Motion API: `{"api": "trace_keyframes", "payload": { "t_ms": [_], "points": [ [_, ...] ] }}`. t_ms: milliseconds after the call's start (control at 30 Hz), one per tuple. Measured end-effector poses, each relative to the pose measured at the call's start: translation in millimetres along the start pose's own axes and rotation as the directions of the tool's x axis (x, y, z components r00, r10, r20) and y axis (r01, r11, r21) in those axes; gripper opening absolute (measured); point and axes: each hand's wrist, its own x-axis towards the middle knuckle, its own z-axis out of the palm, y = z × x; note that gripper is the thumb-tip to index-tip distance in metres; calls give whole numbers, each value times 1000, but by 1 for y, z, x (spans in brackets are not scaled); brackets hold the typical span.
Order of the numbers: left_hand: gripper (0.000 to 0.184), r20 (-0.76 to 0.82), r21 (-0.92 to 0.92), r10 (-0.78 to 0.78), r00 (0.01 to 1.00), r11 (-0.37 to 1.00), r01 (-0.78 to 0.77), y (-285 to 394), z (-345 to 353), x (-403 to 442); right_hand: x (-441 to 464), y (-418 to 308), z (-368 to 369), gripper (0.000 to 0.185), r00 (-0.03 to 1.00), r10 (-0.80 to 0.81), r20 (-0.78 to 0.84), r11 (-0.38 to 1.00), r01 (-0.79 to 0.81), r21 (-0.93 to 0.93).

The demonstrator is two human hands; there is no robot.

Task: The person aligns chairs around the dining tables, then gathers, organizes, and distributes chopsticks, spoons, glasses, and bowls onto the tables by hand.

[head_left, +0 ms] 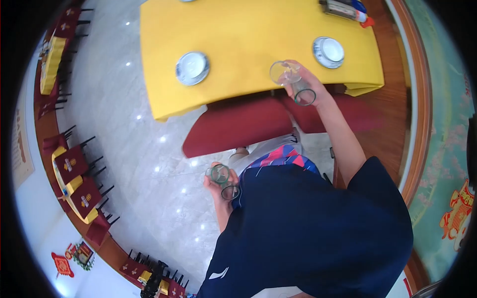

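Note:
My right hand is closed round clear drinking glasses near the front edge of the yellow-covered table. One glass points to the left over the cloth, and another, with a greenish rim, lies against the palm. Lower down at my left side, my left hand grips two more glasses, their round rims facing up. On the cloth stand two stacks of white bowl on blue-patterned plate, one at the left and one at the right.
Dark red chairs stand against the table's near side. A box and bottles are at the table's far right corner. A wooden-trimmed wall runs along the right. More tables and chairs line the left across the grey floor.

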Motion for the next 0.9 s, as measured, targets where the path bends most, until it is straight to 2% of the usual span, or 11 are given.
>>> {"api": "trace_keyframes", "payload": {
  "t_ms": [100, 200, 267, 400, 467, 533, 567, 633, 700, 833, 900],
  "points": [
    [72, 161, -14, 56, 985, 998, -54, 34, -53, -6, 38, 84, 82, 52, 988, 13, 157, 993, -32, 117],
    [72, 138, 49, 161, 977, 984, -169, 92, -120, -22, 83, 182, 160, 58, 951, 147, 271, 902, -241, 357],
    [72, 96, 65, 279, 955, 956, -286, 131, -162, -37, 112, 233, 216, 62, 875, 120, 470, 853, -333, 402],
    [70, -25, 47, 423, 906, 906, -421, 196, -246, -72, 160, 325, 307, 63, 731, 289, 618, 754, -571, 323],
    [67, 50, -18, 502, 863, 865, -502, 233, -276, -73, 196, 362, 339, 61, 592, 320, 740, 804, -583, 119],
    [69, -21, -23, 576, 817, 817, -576, 250, -306, -76, 197, 385, 378, 61, 693, 486, 533, 828, -561, -25],
    [70, -37, 28, 645, 763, 764, -644, 258, -321, -72, 199, 386, 408, 63, 673, 534, 511, 834, -518, -190],
    [71, -111, 16, 631, 768, 774, -633, 285, -346, -64, 235, 429, 415, 65, 569, 696, 438, 716, -590, -372],
    [70, -158, -135, 554, 817, 808, -574, 306, -380, -55, 258, 456, 458, 64, 474, 691, 546, 700, -626, -343],
    [63, -144, -158, 621, 770, 754, -638, 378, -447, -28, 324, 546, 518, 63, 316, 770, 555, 563, -745, -358],
    [61, -249, -226, 545, 801, 771, -595, 419, -491, -14, 356, 587, 558, 63, 256, 795, 550, 513, -768, -384]
  ]
}}
